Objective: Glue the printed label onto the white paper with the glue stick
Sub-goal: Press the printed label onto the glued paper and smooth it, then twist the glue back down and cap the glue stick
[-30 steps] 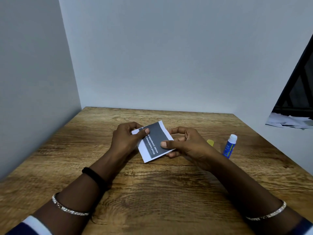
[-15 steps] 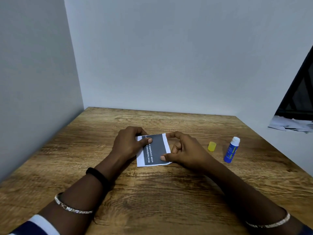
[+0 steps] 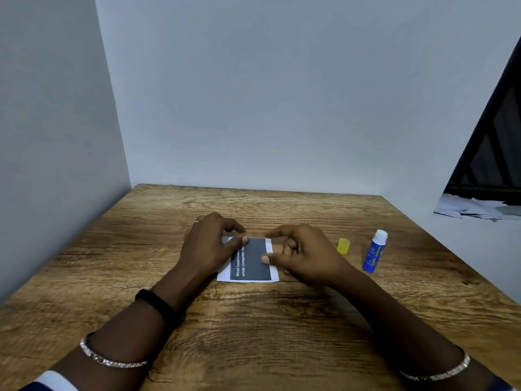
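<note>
A small white paper (image 3: 224, 274) lies flat on the wooden table (image 3: 253, 334), with the dark grey printed label (image 3: 253, 262) on top of it. White margins show at the paper's left, right and near edges. My left hand (image 3: 208, 246) grips its far left part, thumb on the label's top left. My right hand (image 3: 307, 255) grips the right edge, with the thumb on the label and the index finger at the far right corner. The blue glue stick (image 3: 373, 253) stands uncapped to the right, apart from both hands.
The glue stick's yellow cap (image 3: 344, 246) sits on the table between my right hand and the stick. Grey walls close the table on the left and at the back. Loose papers (image 3: 479, 208) lie beyond the right wall.
The paper with the label was held tilted above the table. It has come down and now lies flat, both hands still on it.
</note>
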